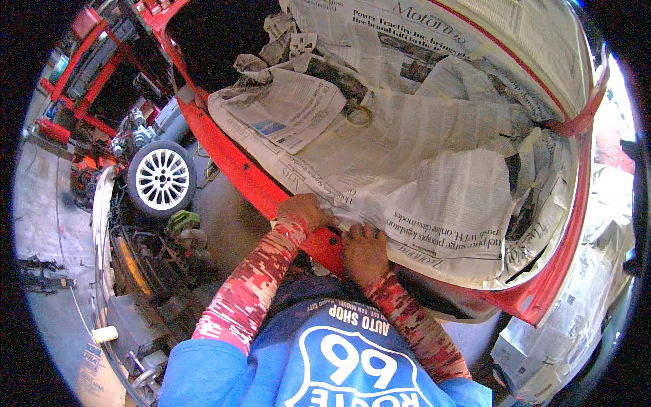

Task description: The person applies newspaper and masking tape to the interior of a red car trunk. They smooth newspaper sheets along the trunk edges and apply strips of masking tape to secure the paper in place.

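Sheets of newspaper [420,183] cover an open car compartment framed by a red body panel [254,178]. Pale tape [271,159] runs along the near edge of the paper. My left hand [305,211] is closed at this edge, its fingers bent toward the right and pinching the newspaper; the fingertips are partly hidden. Just to the right, my right hand [365,254] has its fingers curled onto the same paper edge, close together. Between the two hands a stretch of bare red metal shows. A roll of tape [359,116] lies on the newspaper beyond my hands.
On the left a wheel with a white multi-spoke rim [163,179] stands among car parts and a green object [183,222]. Red metal racks [81,74] are at the far left. More paper-covered bodywork [563,346] stands on the right. A raised, papered panel [522,41] rises at the back.
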